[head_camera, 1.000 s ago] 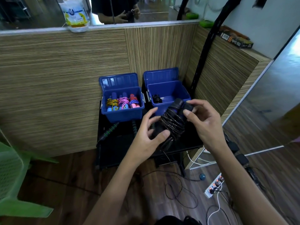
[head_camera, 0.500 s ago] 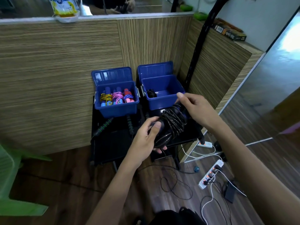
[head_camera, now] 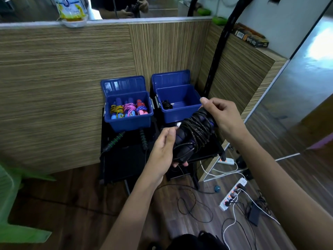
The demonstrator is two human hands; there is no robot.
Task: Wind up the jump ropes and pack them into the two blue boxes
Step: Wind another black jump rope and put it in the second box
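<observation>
Before two blue boxes (head_camera: 128, 121): both hands' (head_camera: 163, 150) grips clamped on one wound rope (head_camera: 195, 131).

Looks like a home gym/fitness studio corner: big wall mirror (head_camera: 297, 78) on the right, dark wood-plank floor (head_camera: 63, 204), striped wood-laminate partition w/ ledge (head_camera: 63, 78). White power strip (head_camera: 232, 195) w/ loose cables on floor, green plastic chair (head_camera: 10, 204) at left.

wound black rope (head_camera: 195, 131), blue boxes (head_camera: 128, 112) open

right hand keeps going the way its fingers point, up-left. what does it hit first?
Probably the near right rim of the right blue box; the right hand gripping the wound black rope sits just by it. Depth unclear.
</observation>
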